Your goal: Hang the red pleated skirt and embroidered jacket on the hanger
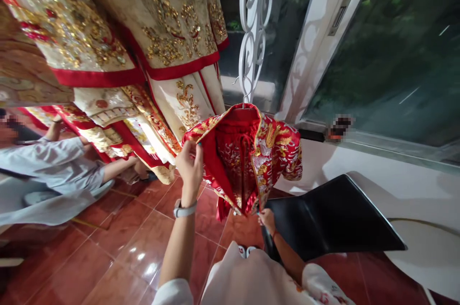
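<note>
1. At the centre of the view, a red jacket hangs from a hanger above the floor — short-sleeved, its outside thick with gold and silvery embroidery, its lining plain red.
2. The left hand pinches the jacket's front edge near the shoulder, drawing that panel open; a watch with a grey band circles the wrist.
3. The right hand has its fingers closed on the other front panel's lower edge.
4. Behind the thin hook stands white scrollwork, all smooth curls; whether they touch, I cannot tell.
5. To the left hang cream robes — sequinned, red-bordered.
6. A smooth black panel, angular and bent, lies right, over glossy reddish tiles.
</note>
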### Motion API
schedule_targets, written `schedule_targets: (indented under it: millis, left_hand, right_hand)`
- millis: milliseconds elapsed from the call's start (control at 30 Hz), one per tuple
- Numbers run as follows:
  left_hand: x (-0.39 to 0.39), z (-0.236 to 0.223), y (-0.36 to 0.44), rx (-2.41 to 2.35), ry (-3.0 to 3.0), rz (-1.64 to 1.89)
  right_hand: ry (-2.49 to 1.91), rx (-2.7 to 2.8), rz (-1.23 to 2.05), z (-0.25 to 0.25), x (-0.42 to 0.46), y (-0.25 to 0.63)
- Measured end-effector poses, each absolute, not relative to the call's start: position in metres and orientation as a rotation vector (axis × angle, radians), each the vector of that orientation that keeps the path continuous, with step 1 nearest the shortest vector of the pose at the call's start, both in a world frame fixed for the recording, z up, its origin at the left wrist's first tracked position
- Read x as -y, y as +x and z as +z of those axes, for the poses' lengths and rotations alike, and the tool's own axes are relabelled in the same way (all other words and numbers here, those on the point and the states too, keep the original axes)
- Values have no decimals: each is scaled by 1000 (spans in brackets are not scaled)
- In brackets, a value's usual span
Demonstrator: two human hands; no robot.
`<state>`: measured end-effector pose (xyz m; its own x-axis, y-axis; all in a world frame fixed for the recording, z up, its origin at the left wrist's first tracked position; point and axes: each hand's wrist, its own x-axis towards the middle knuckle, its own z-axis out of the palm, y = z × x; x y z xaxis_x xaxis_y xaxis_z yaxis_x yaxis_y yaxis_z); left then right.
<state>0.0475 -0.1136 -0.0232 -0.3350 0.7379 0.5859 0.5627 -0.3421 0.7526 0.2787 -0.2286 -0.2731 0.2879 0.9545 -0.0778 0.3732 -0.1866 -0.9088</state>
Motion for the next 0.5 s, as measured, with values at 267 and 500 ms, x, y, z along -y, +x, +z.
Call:
schedule_targets:
  millis: [267,500]
  left_hand:
    - [121,-94,74,-1801,1718,1833]
    - [68,-46,-29,-1980,1807,1962]
  right_hand:
    - [-1682,1153,-102,-181,131,298]
    - [-1403,1199,-79,-116,88,369]
